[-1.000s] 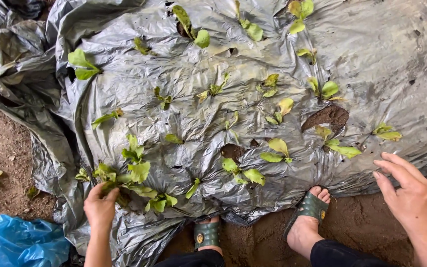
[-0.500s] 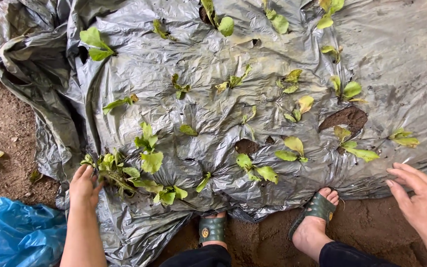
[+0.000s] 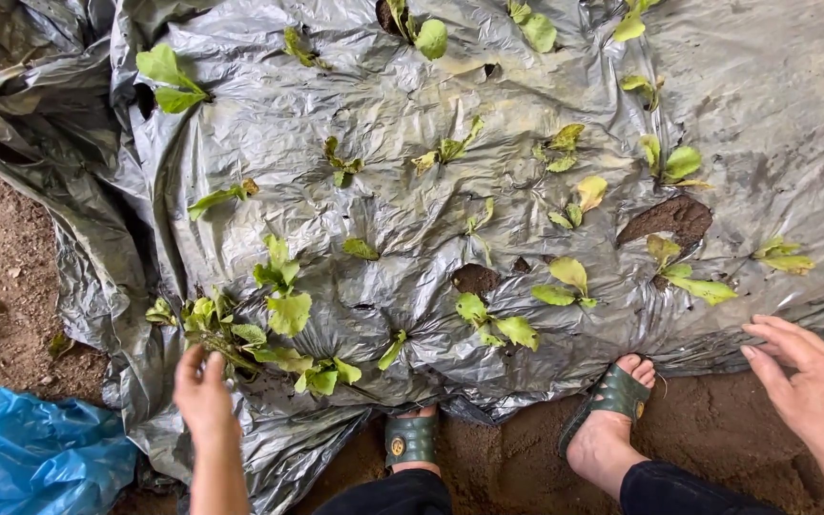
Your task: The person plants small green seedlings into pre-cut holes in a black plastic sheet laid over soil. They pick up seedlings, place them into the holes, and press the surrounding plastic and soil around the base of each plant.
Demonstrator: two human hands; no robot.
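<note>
Two feet in green rubber sandals, the left sandal (image 3: 410, 440) and the right sandal (image 3: 615, 394), are planted on brown soil (image 3: 507, 467) at the near edge of a crinkled grey plastic mulch sheet (image 3: 383, 124), with the toes of the left foot tucked under the sheet's fold. At the lower left, the left hand (image 3: 204, 391) is seen from behind, its fingers (image 3: 188, 360) loosely extended and empty, raised just beside a clump of loose green seedlings (image 3: 216, 329) that lies on the sheet; whether the fingertips touch the leaves cannot be told. At the lower right, the right hand (image 3: 817, 386) is held open and empty, its fingers (image 3: 774, 336) spread and pointed left, at the sheet's near edge. A crumpled blue plastic bag (image 3: 35, 448) is seen on the soil in the lower left corner, well apart from the hands. Beyond the hands, small lettuce-like seedlings are set through holes in the sheet, among them a pair of green leaves (image 3: 493, 322) near the middle, a taller plant (image 3: 281, 286) just beyond the loose clump, and a yellowing one (image 3: 693, 281) beyond the right hand. Two holes are shown with bare earth: a small one (image 3: 476, 278) at the centre and a larger, torn one (image 3: 668, 219) to the right. Farther back, more seedlings are lined across the sheet, with a broad-leafed plant (image 3: 166, 76) at the upper left and another (image 3: 422, 29) at the top edge. On the far left, the sheet is bunched into heavy folds (image 3: 30, 114) over the soil.
</note>
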